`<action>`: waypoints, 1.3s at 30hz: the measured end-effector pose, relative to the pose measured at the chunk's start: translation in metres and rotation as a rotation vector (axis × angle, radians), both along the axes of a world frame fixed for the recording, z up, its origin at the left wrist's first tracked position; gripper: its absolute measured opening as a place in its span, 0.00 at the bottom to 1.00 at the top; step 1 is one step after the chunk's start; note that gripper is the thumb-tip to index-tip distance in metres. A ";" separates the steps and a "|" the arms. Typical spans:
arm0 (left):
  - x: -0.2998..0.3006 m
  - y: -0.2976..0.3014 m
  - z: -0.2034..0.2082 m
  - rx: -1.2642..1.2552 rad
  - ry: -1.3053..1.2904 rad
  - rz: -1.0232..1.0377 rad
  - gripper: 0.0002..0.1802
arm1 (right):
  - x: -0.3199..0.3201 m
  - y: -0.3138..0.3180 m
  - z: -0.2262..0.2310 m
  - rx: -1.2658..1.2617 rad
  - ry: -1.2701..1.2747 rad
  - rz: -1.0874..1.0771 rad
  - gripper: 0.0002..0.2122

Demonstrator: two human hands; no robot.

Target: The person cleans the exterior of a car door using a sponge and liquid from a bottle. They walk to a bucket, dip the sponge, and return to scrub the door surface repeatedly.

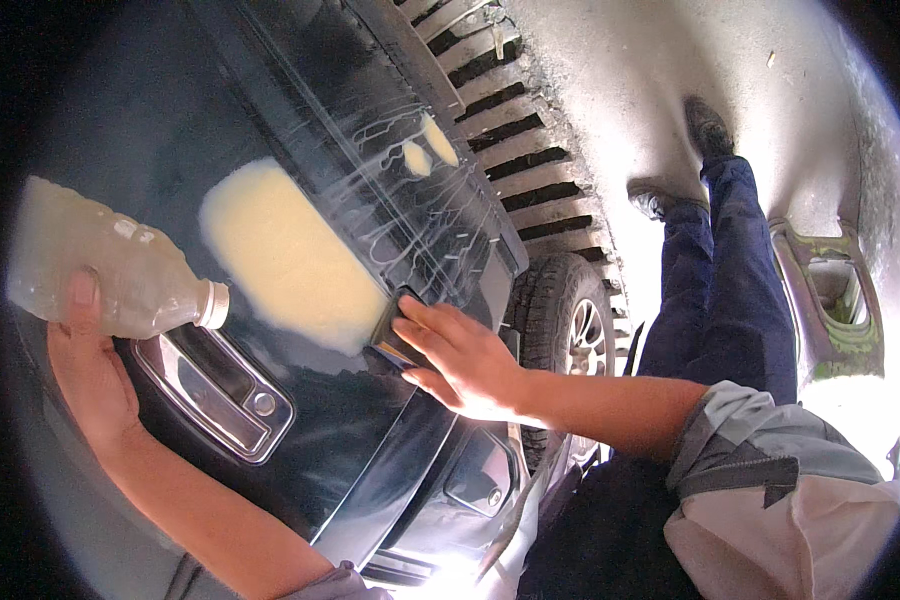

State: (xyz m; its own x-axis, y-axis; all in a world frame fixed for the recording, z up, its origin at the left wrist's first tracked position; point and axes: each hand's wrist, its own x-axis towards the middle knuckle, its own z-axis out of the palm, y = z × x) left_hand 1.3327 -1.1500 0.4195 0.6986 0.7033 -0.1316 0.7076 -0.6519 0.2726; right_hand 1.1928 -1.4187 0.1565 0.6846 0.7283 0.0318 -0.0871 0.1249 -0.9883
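My left hand [98,372] grips a translucent plastic bottle [120,262], the thumb on its near side and the other fingers hidden behind it. The bottle lies tilted on its side, its uncovered-looking white neck toward the large cream filler patch [285,255] on the dark car door [160,110]. My right hand [468,368] holds a dark sanding block [398,330] against the door at the patch's lower right edge. Its fingers lie over the block. Below the bottle sits a chrome door handle [225,400].
Two small cream spots [417,158] and pale wet streaks mark the lower door panel. A car wheel [570,330] is right of my right hand. Beyond the car lie a slotted floor grate [520,130] and concrete floor [610,60]. A worn plastic stool [830,300] stands beside my legs [720,290].
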 end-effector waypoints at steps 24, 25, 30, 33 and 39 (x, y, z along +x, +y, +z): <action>-0.002 -0.001 0.003 -0.010 -0.014 0.036 0.36 | 0.004 0.003 0.001 0.077 0.057 -0.062 0.30; -0.003 0.000 0.003 0.012 -0.004 0.024 0.36 | 0.010 0.008 0.003 0.064 0.088 -0.068 0.30; -0.003 0.006 0.001 0.009 -0.027 0.016 0.37 | 0.101 0.111 0.004 0.037 0.076 -0.281 0.27; 0.002 0.017 -0.019 -0.091 -0.011 -0.029 0.37 | 0.075 0.084 -0.007 0.000 0.058 -0.233 0.30; -0.002 0.002 0.002 -0.011 0.009 0.018 0.38 | 0.021 0.023 0.007 0.011 0.096 -0.080 0.32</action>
State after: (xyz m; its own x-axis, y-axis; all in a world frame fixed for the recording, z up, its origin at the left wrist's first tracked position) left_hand 1.3311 -1.1475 0.4216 0.6843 0.7144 -0.1459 0.7220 -0.6358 0.2730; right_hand 1.2141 -1.3958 0.1635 0.7406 0.6714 -0.0285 -0.1702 0.1464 -0.9745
